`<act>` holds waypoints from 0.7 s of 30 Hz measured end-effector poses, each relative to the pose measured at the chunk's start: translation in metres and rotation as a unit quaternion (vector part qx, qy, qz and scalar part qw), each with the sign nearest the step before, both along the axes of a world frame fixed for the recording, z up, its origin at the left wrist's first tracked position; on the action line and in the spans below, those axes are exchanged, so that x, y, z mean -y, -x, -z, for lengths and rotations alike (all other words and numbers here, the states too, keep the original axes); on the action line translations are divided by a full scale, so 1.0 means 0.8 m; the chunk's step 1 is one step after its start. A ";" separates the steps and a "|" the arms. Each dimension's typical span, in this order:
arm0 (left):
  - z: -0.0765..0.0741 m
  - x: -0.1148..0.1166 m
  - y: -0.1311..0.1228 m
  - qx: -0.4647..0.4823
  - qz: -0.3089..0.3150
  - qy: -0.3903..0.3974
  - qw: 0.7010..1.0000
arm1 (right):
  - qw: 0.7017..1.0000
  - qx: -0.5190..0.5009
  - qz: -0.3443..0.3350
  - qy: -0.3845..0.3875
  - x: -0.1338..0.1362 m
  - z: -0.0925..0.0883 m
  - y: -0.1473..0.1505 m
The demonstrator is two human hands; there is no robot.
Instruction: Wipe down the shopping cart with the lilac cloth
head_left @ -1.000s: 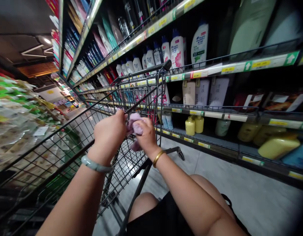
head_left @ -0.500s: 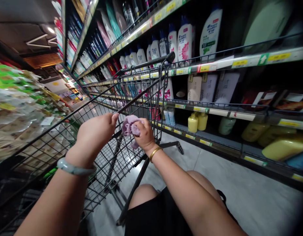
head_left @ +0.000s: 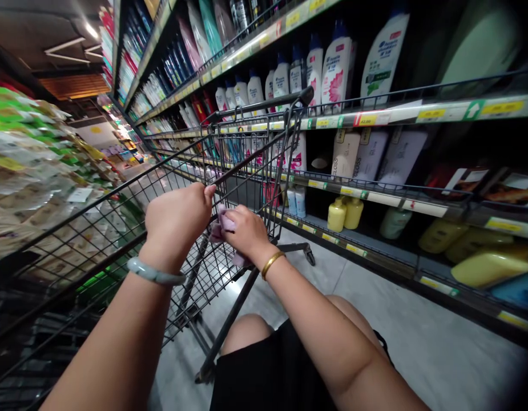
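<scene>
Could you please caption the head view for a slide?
Left hand gripping a shopping cart rail, right hand holding a lilac cloth, beside shampoo bottles.

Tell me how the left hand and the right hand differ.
The left hand is closed around the cart rail; the right hand clutches a purple cloth. The left wears a thick pale bangle, the right a thinner gold bangle. Both show their backs to the camera.

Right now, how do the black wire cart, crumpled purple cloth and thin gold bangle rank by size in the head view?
Black wire cart (largest)
Crumpled purple cloth, partly hidden
Thin gold bangle (smallest)
</scene>
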State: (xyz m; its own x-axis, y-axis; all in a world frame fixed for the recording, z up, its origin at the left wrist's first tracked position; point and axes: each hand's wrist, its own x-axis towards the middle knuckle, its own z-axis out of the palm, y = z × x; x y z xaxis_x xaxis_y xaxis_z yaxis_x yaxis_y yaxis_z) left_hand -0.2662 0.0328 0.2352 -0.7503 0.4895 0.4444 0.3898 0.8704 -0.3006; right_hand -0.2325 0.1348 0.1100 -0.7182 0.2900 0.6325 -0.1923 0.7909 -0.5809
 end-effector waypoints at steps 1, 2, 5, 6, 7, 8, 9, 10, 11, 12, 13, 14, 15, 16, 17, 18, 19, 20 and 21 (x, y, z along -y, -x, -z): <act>0.000 -0.001 0.000 0.002 -0.001 0.000 1.000 | 1.000 0.029 0.008 -0.009 -0.002 0.001 -0.001; 0.000 -0.002 0.001 0.003 -0.001 0.000 1.000 | 0.999 0.046 0.012 -0.018 -0.003 0.000 -0.003; 0.000 -0.002 0.001 0.003 0.002 -0.003 1.000 | 1.000 0.014 0.007 -0.022 0.001 -0.010 -0.004; 0.000 -0.002 0.001 0.003 0.004 -0.004 1.000 | 1.000 -0.019 0.002 -0.009 0.003 -0.014 -0.003; 0.000 -0.002 0.001 0.003 0.005 -0.004 1.000 | 0.998 -0.056 -0.003 0.009 0.004 -0.018 -0.002; 0.000 -0.002 0.000 0.002 0.004 -0.003 1.000 | 0.996 -0.090 -0.007 0.027 0.005 -0.020 0.000; 0.000 -0.001 -0.001 0.001 0.002 -0.002 1.000 | 0.992 -0.115 -0.009 0.042 0.005 -0.021 0.001; 0.000 -0.001 -0.002 -0.001 0.001 0.000 1.000 | 0.991 -0.124 -0.008 0.051 0.005 -0.021 0.002; 0.000 -0.001 -0.003 -0.004 0.000 0.001 1.000 | 0.992 -0.112 -0.002 0.054 0.004 -0.020 0.002; 0.000 0.000 -0.005 -0.007 0.000 0.003 1.000 | 0.996 -0.075 0.001 0.051 0.002 -0.019 0.001; 0.000 0.000 -0.006 -0.010 0.000 0.004 1.000 | 0.999 -0.015 -0.003 0.041 0.000 -0.019 -0.001; 0.000 0.001 -0.007 -0.014 0.001 0.005 1.000 | 0.998 0.057 -0.016 0.029 -0.002 -0.020 -0.003; -0.001 0.001 -0.008 -0.017 0.003 0.005 1.000 | 0.992 0.123 -0.032 0.017 -0.005 -0.021 -0.007; -0.001 0.001 -0.009 -0.019 0.004 0.005 1.000 | 0.984 0.170 -0.046 0.008 -0.008 -0.024 -0.010; -0.001 0.002 -0.009 -0.021 0.005 0.005 1.000 | 0.981 0.187 -0.049 0.007 -0.010 -0.028 -0.013; -0.001 0.002 -0.010 -0.021 0.005 0.006 1.000 | 0.984 0.172 -0.037 0.015 -0.013 -0.032 -0.016; -0.001 0.003 -0.010 -0.022 0.005 0.007 1.000 | 0.991 0.130 -0.014 0.030 -0.015 -0.036 -0.018; -0.001 0.003 -0.010 -0.023 0.005 0.009 1.000 | 0.996 0.074 0.012 0.046 -0.017 -0.040 -0.019; -0.001 0.004 -0.011 -0.024 0.005 0.011 1.000 | 0.998 0.017 0.032 0.058 -0.019 -0.042 -0.020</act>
